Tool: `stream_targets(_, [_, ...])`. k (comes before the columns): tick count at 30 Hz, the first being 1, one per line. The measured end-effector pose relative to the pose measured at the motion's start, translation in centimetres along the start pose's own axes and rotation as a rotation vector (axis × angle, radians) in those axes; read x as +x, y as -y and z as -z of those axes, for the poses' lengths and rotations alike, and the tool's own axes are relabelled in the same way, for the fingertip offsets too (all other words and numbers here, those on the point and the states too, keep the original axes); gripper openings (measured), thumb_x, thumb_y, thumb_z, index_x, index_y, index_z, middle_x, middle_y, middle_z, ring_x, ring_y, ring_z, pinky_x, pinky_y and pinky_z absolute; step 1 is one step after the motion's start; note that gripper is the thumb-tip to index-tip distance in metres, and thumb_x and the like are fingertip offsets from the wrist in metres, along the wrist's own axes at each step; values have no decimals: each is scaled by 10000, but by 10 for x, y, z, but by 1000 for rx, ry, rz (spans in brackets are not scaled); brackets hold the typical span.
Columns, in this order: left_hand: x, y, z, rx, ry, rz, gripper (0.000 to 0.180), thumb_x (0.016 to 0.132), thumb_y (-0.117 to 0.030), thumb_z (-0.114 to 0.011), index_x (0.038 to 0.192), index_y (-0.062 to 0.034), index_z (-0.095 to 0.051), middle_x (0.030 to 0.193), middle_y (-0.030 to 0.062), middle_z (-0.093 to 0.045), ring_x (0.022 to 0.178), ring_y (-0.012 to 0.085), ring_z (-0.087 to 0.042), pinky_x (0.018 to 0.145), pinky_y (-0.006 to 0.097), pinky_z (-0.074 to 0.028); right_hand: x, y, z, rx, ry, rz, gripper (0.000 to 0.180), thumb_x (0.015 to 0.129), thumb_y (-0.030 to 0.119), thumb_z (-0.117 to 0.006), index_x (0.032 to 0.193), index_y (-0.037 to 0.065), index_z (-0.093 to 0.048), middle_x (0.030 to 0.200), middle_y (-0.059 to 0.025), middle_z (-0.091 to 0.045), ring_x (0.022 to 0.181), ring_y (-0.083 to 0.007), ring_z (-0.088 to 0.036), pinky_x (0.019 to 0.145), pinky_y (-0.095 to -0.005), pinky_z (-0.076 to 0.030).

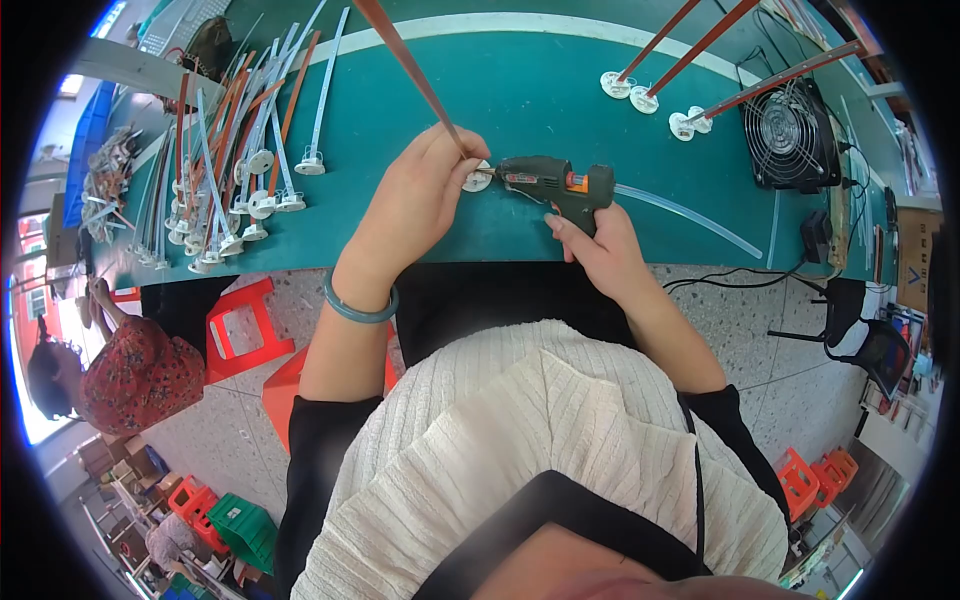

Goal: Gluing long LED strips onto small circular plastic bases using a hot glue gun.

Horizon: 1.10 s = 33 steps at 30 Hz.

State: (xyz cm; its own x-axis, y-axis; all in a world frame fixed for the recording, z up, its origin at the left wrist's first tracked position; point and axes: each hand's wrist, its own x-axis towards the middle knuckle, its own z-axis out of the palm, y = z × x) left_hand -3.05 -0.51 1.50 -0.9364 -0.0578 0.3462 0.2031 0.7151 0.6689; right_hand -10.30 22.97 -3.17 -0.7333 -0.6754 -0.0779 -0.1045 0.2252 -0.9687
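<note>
Left hand (pixel 415 200) grips red strip (pixel 405 60) with white disc (pixel 478 178); right hand (pixel 597 248) closed on glue gun (pixel 556 183). Green table (pixel 520 90): 1 strip pile (pixel 235 150).

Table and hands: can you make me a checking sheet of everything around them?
Surface: green table with a white curved line.
Job's things: black glue gun, nozzle at a white disc on the end of an orange strip; a clear glue stick juts from the gun's back.
Clutter: pile of finished strips at left; three more strips at upper right.
Grippers: left hand pinches the strip at the disc; right hand grips the gun.
Cables: black cables below the table's right edge.
Surroundings: black fan, red stools, another person seated at left.
</note>
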Motion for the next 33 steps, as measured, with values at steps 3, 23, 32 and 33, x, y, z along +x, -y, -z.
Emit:
stream_targets(3, [-1, 1, 0, 4, -3, -10, 98, 939, 40, -563, 1021, 7, -605, 969, 137, -623, 870, 302, -627, 776, 363, -502, 1, 2, -1, 63, -4, -60, 164, 947, 133, -664, 999, -10, -603, 737, -23, -582, 557, -84, -547, 511, -252, -432])
stream_targets(23, [0, 2, -2, 12, -28, 3, 87, 951, 17, -575, 1027, 4, -615, 948, 125, -631, 841, 277, -634, 743, 351, -509, -3, -6, -2, -61, -33, 74, 194, 943, 127, -667, 1062, -20, -626, 685, -11, -561, 553, -89, -546, 516, -264, -435])
stream_targets(32, [0, 1, -2, 5, -30, 19, 92, 954, 19, -569, 1032, 7, -618, 944, 124, -630, 834, 273, -637, 737, 343, -510, -10, -3, -3, -161, -25, 177, 254, 937, 150, -675, 1130, -9, -628, 706, -35, -573, 593, -122, -578, 549, -287, -447])
stream_targets(33, [-1, 2, -2, 5, -29, 19, 92, 954, 19, -569, 1032, 7, -618, 944, 124, -630, 834, 273, -637, 737, 343, -510, -11, -2, -2, -213, -17, 188, 265, 934, 148, -673, 1145, -3, -625, 723, -52, -572, 639, -149, -591, 592, -308, -458])
